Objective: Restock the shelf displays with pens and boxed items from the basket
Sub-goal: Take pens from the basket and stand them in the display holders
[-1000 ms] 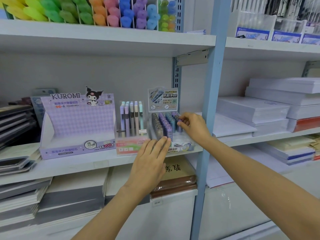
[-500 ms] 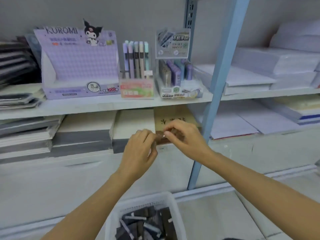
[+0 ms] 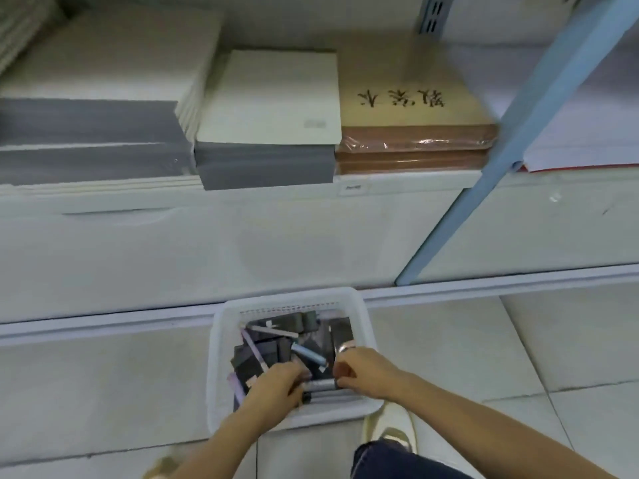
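Observation:
A white plastic basket sits on the tiled floor below the shelves. It holds several small dark boxes, a light blue pen and a pale pink pen. Both of my hands are down inside it. My left hand has its fingers curled over dark boxes at the near side. My right hand curls its fingers round the end of a grey box that lies between the two hands. The pen displays are out of view.
Above the basket is the lowest shelf, with grey and white paper stacks and a brown wrapped pack of notebooks. A light blue upright post slants down at the right. My shoe stands beside the basket.
My view has dropped from the pen displays to the floor basket. Both hands came down from the shelf edge into the basket and now curl onto boxes there.

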`<state>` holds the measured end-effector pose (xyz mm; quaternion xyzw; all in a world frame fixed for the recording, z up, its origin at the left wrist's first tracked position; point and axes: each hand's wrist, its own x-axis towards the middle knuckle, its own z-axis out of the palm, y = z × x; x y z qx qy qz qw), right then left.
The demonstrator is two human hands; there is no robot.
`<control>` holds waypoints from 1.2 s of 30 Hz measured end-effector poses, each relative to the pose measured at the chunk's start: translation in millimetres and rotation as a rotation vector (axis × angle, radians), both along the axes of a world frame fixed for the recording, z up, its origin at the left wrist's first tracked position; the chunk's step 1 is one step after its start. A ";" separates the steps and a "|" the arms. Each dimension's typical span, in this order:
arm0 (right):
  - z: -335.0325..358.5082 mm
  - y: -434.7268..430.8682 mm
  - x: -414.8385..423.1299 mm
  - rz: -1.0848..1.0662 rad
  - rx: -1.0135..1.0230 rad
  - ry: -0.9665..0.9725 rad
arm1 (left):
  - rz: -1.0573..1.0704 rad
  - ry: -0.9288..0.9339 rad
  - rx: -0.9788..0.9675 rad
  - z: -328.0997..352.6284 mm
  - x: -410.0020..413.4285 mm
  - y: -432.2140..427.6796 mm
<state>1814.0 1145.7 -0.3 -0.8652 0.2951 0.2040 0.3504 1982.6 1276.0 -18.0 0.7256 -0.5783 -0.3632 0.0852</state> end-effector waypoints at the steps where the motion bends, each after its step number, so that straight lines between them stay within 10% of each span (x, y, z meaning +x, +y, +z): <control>1: -7.4 1.9 -2.0 0.011 0.001 0.036 | -0.006 0.005 -0.013 -7.7 -3.0 -2.1; 11: -24.5 9.2 5.1 0.232 -0.014 0.295 | -0.091 -0.117 -0.001 -44.4 -16.1 -10.6; 18: -9.2 -12.5 6.2 0.077 0.101 0.143 | 0.013 0.074 -0.111 -38.9 -3.9 -11.6; 36: 30.3 -24.0 15.5 -0.312 0.402 -0.197 | 1.216 1.014 -0.166 21.2 5.7 -13.2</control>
